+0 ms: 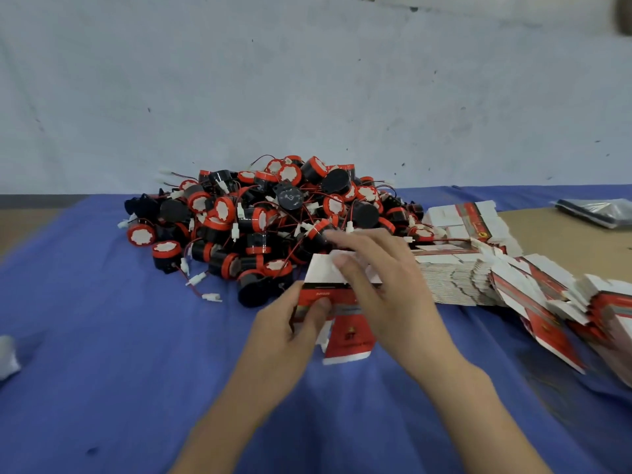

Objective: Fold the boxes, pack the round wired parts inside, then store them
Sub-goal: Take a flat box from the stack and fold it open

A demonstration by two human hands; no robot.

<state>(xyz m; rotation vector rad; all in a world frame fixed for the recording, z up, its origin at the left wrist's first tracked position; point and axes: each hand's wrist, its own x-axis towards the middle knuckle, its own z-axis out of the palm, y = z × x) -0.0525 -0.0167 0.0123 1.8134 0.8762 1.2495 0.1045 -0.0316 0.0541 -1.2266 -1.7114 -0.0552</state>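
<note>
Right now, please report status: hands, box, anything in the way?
Left hand grips the box. Right hand presses its white flap; box not closed. Pile of round parts behind, flat boxes at right; nothing in the way.

- Round wired parts [270, 213]: one heap, dozens, too many to count.
- Flat boxes [478, 268]: right of heap, uncountable stacks.
- Box [342, 313] in front of heap: one.
- Hands: two.

This looks like a small packing workshop. A table [102, 336] draped in blue cloth stands against a bare, scuffed wall [239, 80]. Just beyond the right hand [383, 285] lies a heap of identical round wired parts [266, 213]; to its right, stacks of flat unfolded boxes [478, 278] fan across the cloth.
</note>
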